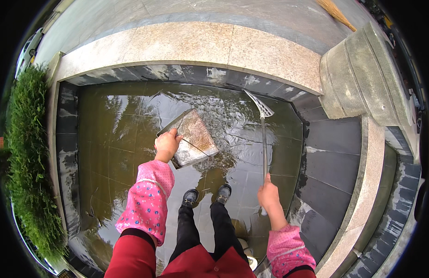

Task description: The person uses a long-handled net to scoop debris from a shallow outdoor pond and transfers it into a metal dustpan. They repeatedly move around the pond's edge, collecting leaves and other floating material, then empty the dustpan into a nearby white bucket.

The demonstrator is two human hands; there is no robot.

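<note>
My left hand (168,143) grips the thin wire handle of a square metal dustpan (197,137), which is rust-stained and wet. The dustpan is tilted over the shallow water, and rippled water lies beside its right edge. In my right hand (269,194) is the metal shaft of a long-handled tool (264,146). Its flared, slotted head (259,104) points away from me, near the far wall of the basin. Whether that head touches the water I cannot tell. Both forearms wear pink patterned sleeve covers.
I stand in black boots (221,194) in a tiled basin of murky water (120,166). Stone coping (186,41) borders the far side, with a stone block (364,76) at right. A hedge (28,156) lines the left. Beyond lies a straw broom (336,14). A bucket (247,252) stands behind my legs.
</note>
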